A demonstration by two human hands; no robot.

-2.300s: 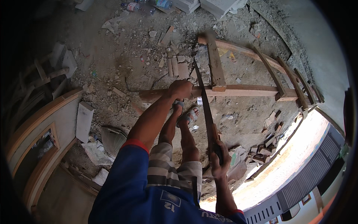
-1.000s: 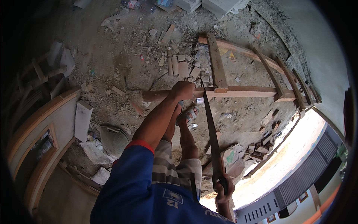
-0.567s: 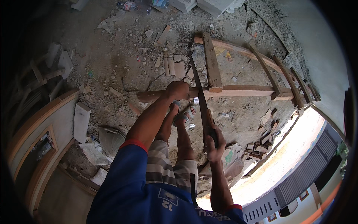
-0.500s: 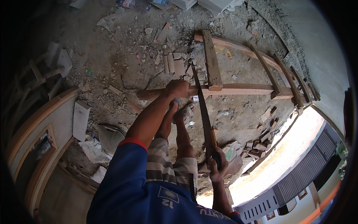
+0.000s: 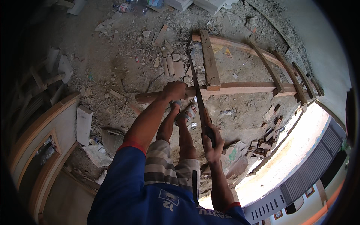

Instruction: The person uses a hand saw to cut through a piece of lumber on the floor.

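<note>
A wooden ladder-like frame (image 5: 247, 88) of two long rails joined by several crosspieces stretches off to the right. My left hand (image 5: 175, 90) is closed over the near rail, close to its left end. Just right of that hand, a handsaw (image 5: 196, 80) lies across the rail, its long dark blade pointing away from me. My right hand (image 5: 213, 144) grips the saw's handle, nearer my body. The nearest crosspiece (image 5: 210, 62) sits a little to the right of the blade. The blade's cutting edge against the wood is too small to make out.
My sandalled feet (image 5: 187, 112) stand on rubble-strewn ground below the rail. Short wood offcuts (image 5: 173, 67) lie beyond it. Broken bricks (image 5: 264, 146) and a crumpled sack (image 5: 234, 159) are at right. A wood-framed panel (image 5: 48, 146) stands at left, plastic bottles (image 5: 123, 7) far off.
My right hand has pushed the saw forward, away from my body, so its handle is nearer the rail. My left hand still holds the rail.
</note>
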